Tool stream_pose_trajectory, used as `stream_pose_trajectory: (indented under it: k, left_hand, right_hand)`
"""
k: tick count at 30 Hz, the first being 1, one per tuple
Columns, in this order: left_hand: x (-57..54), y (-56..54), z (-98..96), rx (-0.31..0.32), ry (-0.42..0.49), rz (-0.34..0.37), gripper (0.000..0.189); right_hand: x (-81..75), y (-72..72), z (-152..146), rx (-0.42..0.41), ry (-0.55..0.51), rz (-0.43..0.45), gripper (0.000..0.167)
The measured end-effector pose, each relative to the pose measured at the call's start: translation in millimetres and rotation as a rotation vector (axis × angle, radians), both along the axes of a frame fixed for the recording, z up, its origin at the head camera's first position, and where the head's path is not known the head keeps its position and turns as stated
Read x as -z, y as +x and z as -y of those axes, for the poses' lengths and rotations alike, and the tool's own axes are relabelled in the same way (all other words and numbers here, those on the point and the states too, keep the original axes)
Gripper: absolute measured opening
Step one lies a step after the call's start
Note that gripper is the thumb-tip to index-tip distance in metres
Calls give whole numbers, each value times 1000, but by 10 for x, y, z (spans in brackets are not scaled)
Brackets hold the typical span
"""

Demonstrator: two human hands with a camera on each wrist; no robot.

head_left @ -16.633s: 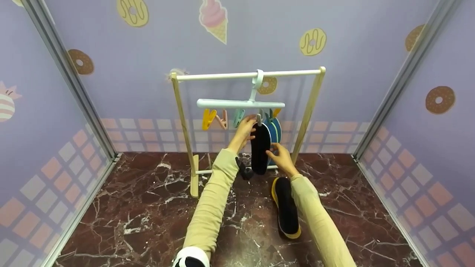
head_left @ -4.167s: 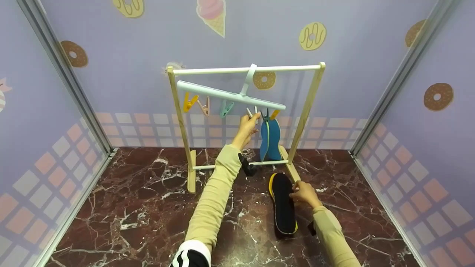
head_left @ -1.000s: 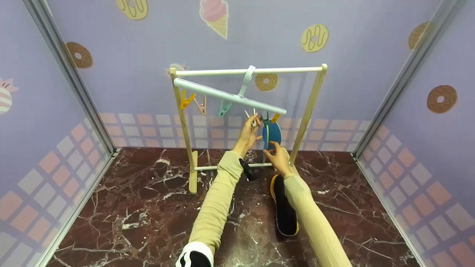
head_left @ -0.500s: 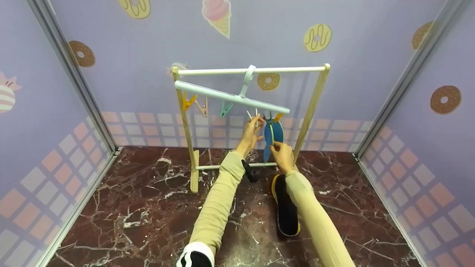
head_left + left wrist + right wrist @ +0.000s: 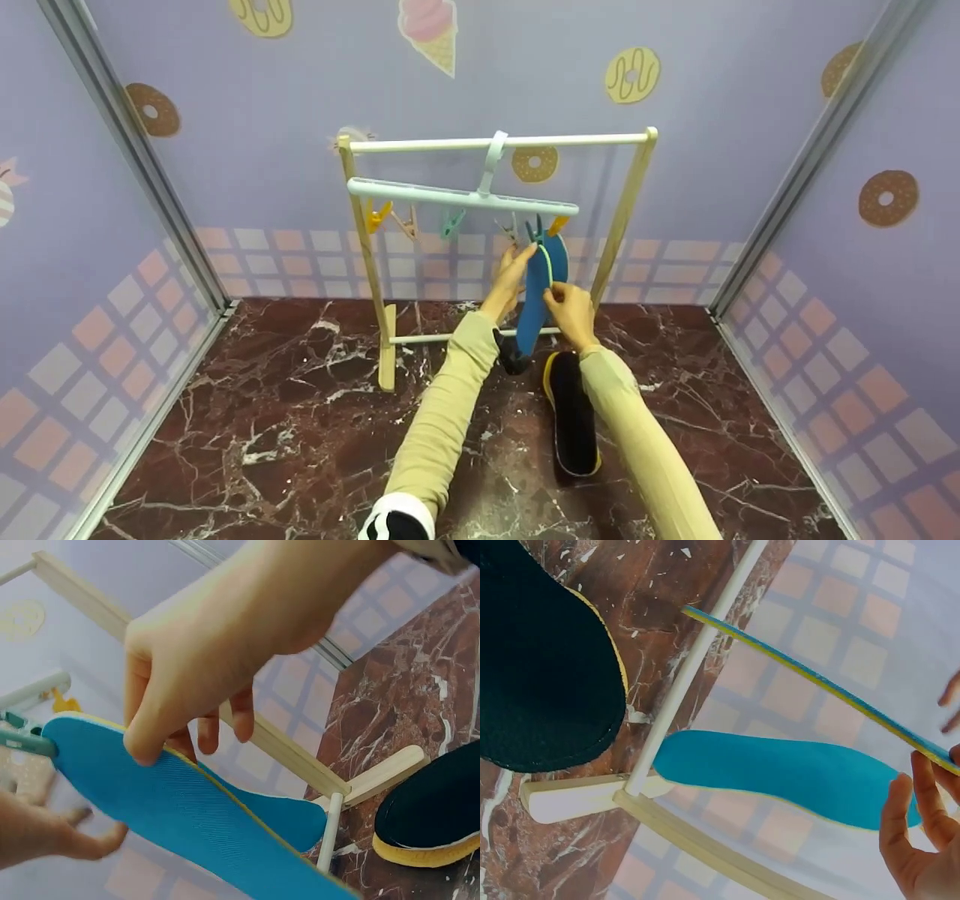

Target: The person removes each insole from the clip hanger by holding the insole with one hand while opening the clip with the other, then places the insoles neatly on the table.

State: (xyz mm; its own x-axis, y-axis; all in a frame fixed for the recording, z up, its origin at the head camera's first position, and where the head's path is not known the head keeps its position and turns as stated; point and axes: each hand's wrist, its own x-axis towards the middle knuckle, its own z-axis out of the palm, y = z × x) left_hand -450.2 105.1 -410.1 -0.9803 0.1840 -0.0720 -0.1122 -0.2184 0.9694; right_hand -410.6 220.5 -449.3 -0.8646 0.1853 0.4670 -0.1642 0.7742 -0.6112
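My right hand (image 5: 573, 313) pinches the edge of a blue insole (image 5: 534, 304) with a yellow-green rim. In the left wrist view, the insole's tip meets a dark green clothes peg (image 5: 26, 739). My left hand (image 5: 506, 283) is beside the insole's upper part, just under the pegs. Its fingers (image 5: 56, 836) are loosely extended, holding nothing that shows, and its thumb is hidden in the left wrist view. Behind hangs a second blue insole (image 5: 780, 772), by a yellow peg (image 5: 557, 225). A black-topped insole (image 5: 576, 424) lies on the floor, with a yellow-edged one apparently beneath it.
A pale hanger (image 5: 450, 196) with several pegs hooks over the rail (image 5: 420, 145) of a wooden rack. Unloaded yellow, pink, mint and grey pegs hang from it. The rack's lower bar (image 5: 424, 339) runs near the dark marbled floor (image 5: 300, 420).
The black insole left the grey peg and lies on the floor. My left hand let go of that peg. My right hand took the blue insole, which swung forward, and the hanger levelled somewhat.
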Motion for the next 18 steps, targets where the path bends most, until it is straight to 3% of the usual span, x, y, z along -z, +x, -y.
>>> stream_pose_trajectory:
  k: [2, 6, 7, 9, 11, 15, 16, 17, 18]
  left_hand:
    - [225, -251, -69, 0, -87, -11, 77]
    - [887, -1077, -243, 4, -198, -105, 74]
    - [967, -1196, -269, -1, -209, -125, 71]
    - [1053, -1315, -282, -12, -205, -210, 69]
    - [919, -1185, -251, -7, -175, -247, 66]
    - [274, -557, -130, -2, -161, -188, 49]
    - [154, -448, -109, -2, -161, -166, 47]
    - [104, -405, -101, -7, -168, -158, 48]
    - [135, -448, -110, -9, -175, -165, 50]
  right_hand:
    - [-7, 11, -5, -4, 19, 3, 25]
    - [-3, 44, -27, -17, 33, 10, 23]
    - [-2, 55, -32, -23, 29, 9, 21]
    - [-3, 74, -44, -31, 14, 4, 18]
    - [-6, 92, -55, -36, -2, -3, 17]
    - [-12, 119, -70, -46, -35, -12, 15]
    - [-13, 125, -73, -48, -41, -10, 14]
    - [-13, 130, -75, -51, -48, -8, 13]
    - [-11, 134, -79, -55, -54, -9, 13]
